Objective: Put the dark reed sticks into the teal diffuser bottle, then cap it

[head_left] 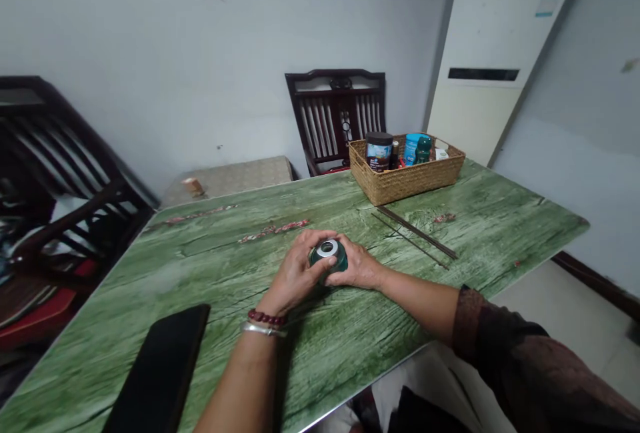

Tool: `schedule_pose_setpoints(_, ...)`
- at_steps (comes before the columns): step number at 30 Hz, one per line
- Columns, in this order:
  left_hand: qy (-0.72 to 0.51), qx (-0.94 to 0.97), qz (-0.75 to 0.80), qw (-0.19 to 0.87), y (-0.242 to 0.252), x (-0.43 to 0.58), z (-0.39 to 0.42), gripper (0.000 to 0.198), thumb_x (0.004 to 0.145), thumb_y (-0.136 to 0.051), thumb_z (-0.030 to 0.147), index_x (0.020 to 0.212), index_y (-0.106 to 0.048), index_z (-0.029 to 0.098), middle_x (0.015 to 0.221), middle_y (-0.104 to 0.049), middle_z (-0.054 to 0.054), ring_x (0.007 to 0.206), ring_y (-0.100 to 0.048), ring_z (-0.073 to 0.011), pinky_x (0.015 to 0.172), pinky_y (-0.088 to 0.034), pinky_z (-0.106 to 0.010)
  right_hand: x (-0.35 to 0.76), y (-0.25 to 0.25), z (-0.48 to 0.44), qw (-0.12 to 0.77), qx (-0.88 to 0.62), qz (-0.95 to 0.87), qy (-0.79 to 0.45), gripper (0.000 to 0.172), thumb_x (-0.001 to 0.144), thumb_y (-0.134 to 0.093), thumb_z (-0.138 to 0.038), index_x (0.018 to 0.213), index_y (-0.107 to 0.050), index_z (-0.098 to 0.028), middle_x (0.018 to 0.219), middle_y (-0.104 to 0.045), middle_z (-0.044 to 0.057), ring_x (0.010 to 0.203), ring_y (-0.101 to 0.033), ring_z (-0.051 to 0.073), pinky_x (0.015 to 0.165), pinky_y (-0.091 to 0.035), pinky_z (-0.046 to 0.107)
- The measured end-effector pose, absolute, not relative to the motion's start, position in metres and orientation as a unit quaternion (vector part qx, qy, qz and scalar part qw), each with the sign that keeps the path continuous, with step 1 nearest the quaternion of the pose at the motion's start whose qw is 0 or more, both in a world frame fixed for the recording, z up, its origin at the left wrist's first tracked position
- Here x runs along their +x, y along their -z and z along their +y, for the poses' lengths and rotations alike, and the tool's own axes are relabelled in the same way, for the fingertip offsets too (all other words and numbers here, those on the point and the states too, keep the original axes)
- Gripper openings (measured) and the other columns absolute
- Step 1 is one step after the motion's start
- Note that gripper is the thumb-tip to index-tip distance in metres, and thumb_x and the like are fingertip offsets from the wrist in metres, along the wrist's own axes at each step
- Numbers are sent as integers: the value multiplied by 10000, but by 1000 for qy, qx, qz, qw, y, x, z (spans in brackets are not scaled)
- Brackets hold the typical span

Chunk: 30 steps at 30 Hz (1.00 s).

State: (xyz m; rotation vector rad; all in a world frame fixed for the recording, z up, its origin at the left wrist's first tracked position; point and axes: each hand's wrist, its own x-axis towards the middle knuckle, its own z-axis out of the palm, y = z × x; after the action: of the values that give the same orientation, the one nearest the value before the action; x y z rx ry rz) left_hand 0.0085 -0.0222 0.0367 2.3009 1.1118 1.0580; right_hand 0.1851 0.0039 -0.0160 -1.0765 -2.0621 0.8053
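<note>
Nearest the camera, a black phone (pixel 160 369) is laid flat on the green wood-patterned tabletop (pixel 150 273), at its near left corner. Just to the right of it, the left forearm is extended inward, with a red beaded bracelet (pixel 267 317) and a silver bangle (pixel 263 329) worn at the wrist. The left hand (pixel 295 274) is closed around the left side of a squat green glass jar (pixel 337 258), with its fingers (pixel 310 240) laid over the top edge. The jar is held upright between both hands, near the middle of the tabletop, and its short axis is vertical. A silver-white ring (pixel 327 248) is turned upward, and the jar's base is hidden, so contact with the tabletop cannot be told. The right hand (pixel 359 267) is closed against the jar's right side, and neither hand is clearly nearer. Farther right, two thin dark sticks (pixel 417 234) are laid near the right hand, slanting toward the far left. A dark sleeve (pixel 500 346) is seen on the right arm at the lower right. A woven basket (pixel 407 183) holding bottles and jars is set at the far edge.
</note>
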Motion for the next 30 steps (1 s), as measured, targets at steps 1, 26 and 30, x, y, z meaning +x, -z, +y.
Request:
schedule_pose_setpoints(1,-379,813,407,176,-36,10,-22,373,871,-620,384,1195,-651,201,1061,-638,-77,1033,-583,-259,937,-456,-423,185,15,3,332,-415,-789,-307,796,617,-841,-430,1276,-450,-213,1152,-662,83,1048,-651,287,876,-492,399)
schedule_pose_setpoints(26,-468,748,441,166,-25,23,-15,381,709,-786,407,979,-608,207,957,-595,-18,946,-559,-232,859,-442,-356,187,14,2,340,-406,-788,-315,699,613,-825,-391,1200,-482,-226,1102,-662,47,1005,-644,250,868,-497,386)
schedule_pose_setpoints(30,-460,748,433,202,-25,20,-15,367,716,-780,388,982,-608,202,965,-612,-16,927,-576,-222,845,-448,-347,187,12,2,325,-416,-793,-303,734,613,-826,-397,1229,-469,-221,1110,-658,53,1000,-643,255,859,-493,390)
